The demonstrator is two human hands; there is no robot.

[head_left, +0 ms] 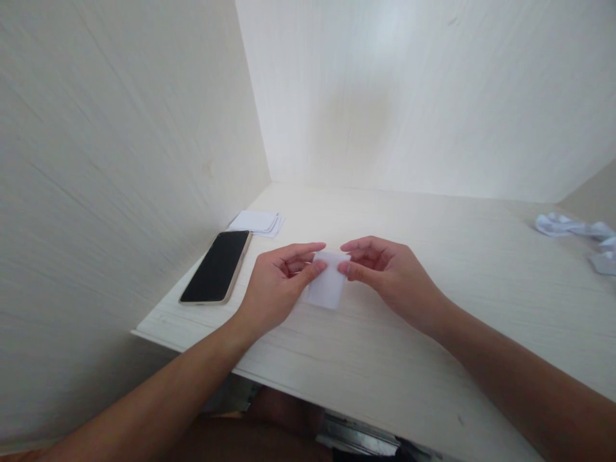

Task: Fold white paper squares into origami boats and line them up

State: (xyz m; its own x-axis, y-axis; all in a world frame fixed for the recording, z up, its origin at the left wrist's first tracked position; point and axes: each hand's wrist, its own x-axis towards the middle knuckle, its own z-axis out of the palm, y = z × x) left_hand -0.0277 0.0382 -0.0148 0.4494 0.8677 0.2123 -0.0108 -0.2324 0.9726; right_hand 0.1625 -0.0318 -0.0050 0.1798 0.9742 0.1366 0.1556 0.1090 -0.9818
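Note:
A small white piece of paper (328, 287) is held up between my two hands over the middle of the table. My left hand (282, 282) pinches its upper left edge, thumb in front and fingers behind. On the opposite side my right hand (385, 273) grips the upper right edge in the same way. Both index fingers reach out above the paper's top edge, their tips a little apart. The finger parts behind the paper are hidden.
A dark-screened phone (216, 266) lies left of my left hand. Behind it a small stack of white papers (257, 221) rests near the left wall. Crumpled white material (561, 224) lies at the far right. The table's front edge (289, 390) runs below my forearms.

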